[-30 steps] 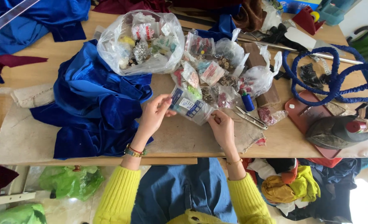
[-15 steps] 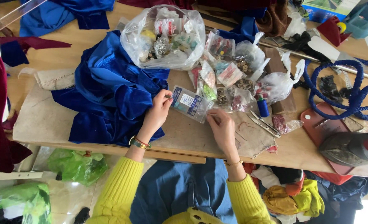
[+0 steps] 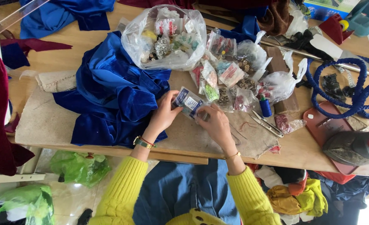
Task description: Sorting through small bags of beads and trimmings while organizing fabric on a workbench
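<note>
Beside the crumpled blue velvet (image 3: 113, 96), my left hand (image 3: 164, 113) and right hand (image 3: 216, 125) pinch a small clear plastic packet (image 3: 189, 103); its contents are hard to make out.

The packet (image 3: 188, 103) between the fingers (image 3: 174, 109) is clear, glossy plastic, like the crinkled bag (image 3: 164, 37) at 12 o'clock from it. At 9 o'clock lies blue velvet (image 3: 109, 91) with a soft sheen, on rough beige cloth (image 3: 43, 123) over the matt wooden table (image 3: 301, 148). At 3 o'clock lie shiny metal scissors (image 3: 267, 123).
</note>
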